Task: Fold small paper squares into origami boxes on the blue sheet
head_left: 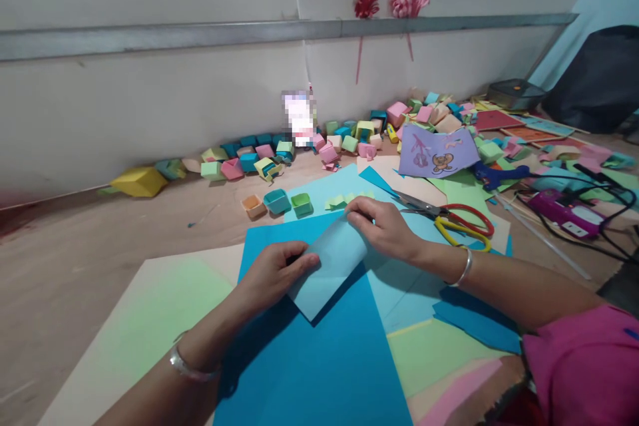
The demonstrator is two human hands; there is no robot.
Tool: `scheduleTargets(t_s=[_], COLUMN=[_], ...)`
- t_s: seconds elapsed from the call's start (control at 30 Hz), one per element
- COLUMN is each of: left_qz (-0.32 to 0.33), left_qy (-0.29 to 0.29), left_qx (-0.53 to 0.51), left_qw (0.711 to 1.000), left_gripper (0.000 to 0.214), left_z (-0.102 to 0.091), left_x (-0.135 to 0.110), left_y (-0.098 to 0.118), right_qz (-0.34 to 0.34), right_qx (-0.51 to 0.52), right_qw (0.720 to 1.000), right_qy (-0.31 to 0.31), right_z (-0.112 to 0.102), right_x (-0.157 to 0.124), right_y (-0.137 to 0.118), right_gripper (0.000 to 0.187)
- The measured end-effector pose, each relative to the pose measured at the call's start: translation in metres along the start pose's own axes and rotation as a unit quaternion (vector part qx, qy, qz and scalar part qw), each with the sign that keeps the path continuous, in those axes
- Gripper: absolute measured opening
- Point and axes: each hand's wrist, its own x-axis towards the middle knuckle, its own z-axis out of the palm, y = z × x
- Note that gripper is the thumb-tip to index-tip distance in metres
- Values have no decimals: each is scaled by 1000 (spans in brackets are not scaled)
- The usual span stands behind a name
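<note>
A light blue piece of paper (329, 269) is held tilted between my two hands, above a large darker blue sheet (319, 373). My left hand (274, 273) pinches its left side, thumb on top. At the upper right corner, my right hand (382, 223) grips it with curled fingers. Beyond the paper stand three small open paper boxes: an orange one (253, 206), a teal one (276, 201) and a green one (301, 204). To the right of my right hand lie scissors (464, 223) with red and yellow handles.
Many small folded paper boxes (249, 160) line the wall, with a bright phone (298, 118) propped among them. A purple drawn-on sheet (438, 150), a blue glue gun (499, 175) and a magenta power strip (566, 213) with cables lie right.
</note>
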Motion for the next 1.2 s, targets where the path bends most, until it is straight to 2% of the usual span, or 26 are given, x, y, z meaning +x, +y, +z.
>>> scheduleTargets(t_s=[0.2, 0.33, 0.4, 0.5, 0.63, 0.73, 0.8, 0.87, 0.9, 0.93, 1.0, 1.07, 1.2], left_qz=[-40, -63, -54, -25, 4, 6, 23, 102, 158, 212, 281, 287, 250], left_qy=[14, -11, -31, -49, -44, -48, -4, 52, 57, 39, -42, -99, -87], left_qx=[-69, -69, -17, 102, 308, 375, 394, 398, 391, 378, 349, 337, 392], left_qw=[997, 996, 998, 993, 950, 926, 919, 910, 905, 900, 893, 891, 881], left_gripper=[44, 43, 42, 38, 31, 30, 22, 17, 22, 28, 41, 45, 41], left_z=[-7, -11, -13, -15, -10, -7, -4, -1, 1, 3, 8, 13, 26], left_x=[1, 1, 0, -3, -4, -4, -4, -4, -3, -3, -3, -4, -3], left_y=[-1, -3, -4, -2, 1, 1, -1, -1, -1, -1, 1, 4, 15], right_qz=[25, -2, -35, -59, -71, -87, -92, -91, -88, -85, -79, -74, -52], right_qx=[-95, -184, -262, -381, -461, -478, -480, -479, -478, -477, -471, -458, -424], right_qw=[994, 983, 964, 922, 882, 868, 864, 863, 862, 863, 867, 875, 892], right_qy=[53, 23, -12, -41, -70, -101, -120, -135, -140, -142, -142, -141, -147], right_z=[-1, 2, 7, 15, 21, 23, 23, 23, 23, 23, 22, 22, 22], right_x=[7, 6, 2, -4, -7, -6, -5, -3, -3, -2, -1, 1, 3], right_y=[22, 32, 33, 32, 32, 32, 31, 30, 29, 29, 29, 30, 31], right_gripper=[16, 18, 22, 26, 27, 26, 27, 27, 27, 27, 27, 26, 23])
